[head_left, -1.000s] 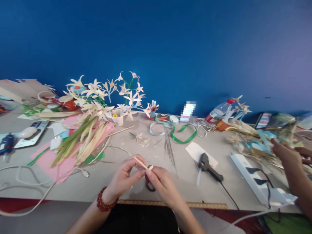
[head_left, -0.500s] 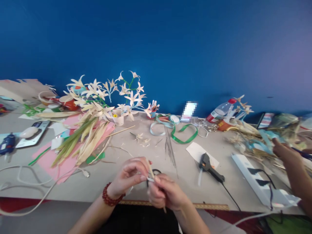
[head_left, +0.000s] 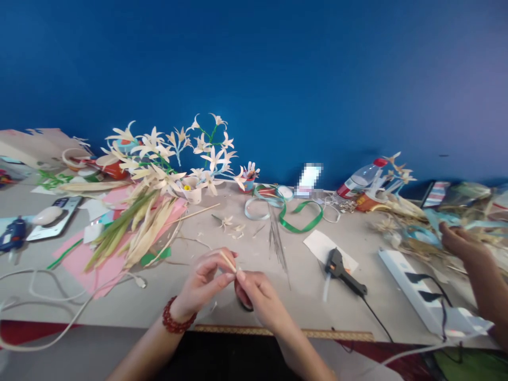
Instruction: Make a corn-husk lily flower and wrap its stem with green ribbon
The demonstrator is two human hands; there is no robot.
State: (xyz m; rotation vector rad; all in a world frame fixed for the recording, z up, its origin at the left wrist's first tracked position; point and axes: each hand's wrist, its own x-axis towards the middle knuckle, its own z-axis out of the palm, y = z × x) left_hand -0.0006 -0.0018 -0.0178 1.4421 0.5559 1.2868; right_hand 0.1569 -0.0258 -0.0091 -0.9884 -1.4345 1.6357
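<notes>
My left hand (head_left: 210, 280), with a red bead bracelet (head_left: 177, 316) at the wrist, pinches one end of a thin cream-coloured strip (head_left: 228, 262). My right hand (head_left: 256, 293) meets it at the fingertips and grips the strip's other end. The strip slants between the two hands, just above the front of the table. Part of a dark, rounded thing (head_left: 245, 306) shows under my right hand; the fingers hide the rest of it. A small pale flower (head_left: 226, 222) lies beyond my hands among scraps.
Dried corn husks (head_left: 138, 227) lie on pink paper at left, before pale flowers (head_left: 214, 159). Green ribbon (head_left: 301, 228), thin wires (head_left: 277, 238), a glue gun (head_left: 343, 272) and a power strip (head_left: 413, 296) are to the right. Another person's hand (head_left: 464, 246) is at far right.
My right hand has shifted up and left, and its fingertips now press close to my left hand's. The strip now slants down to the right. The other person's hand moved slightly left.
</notes>
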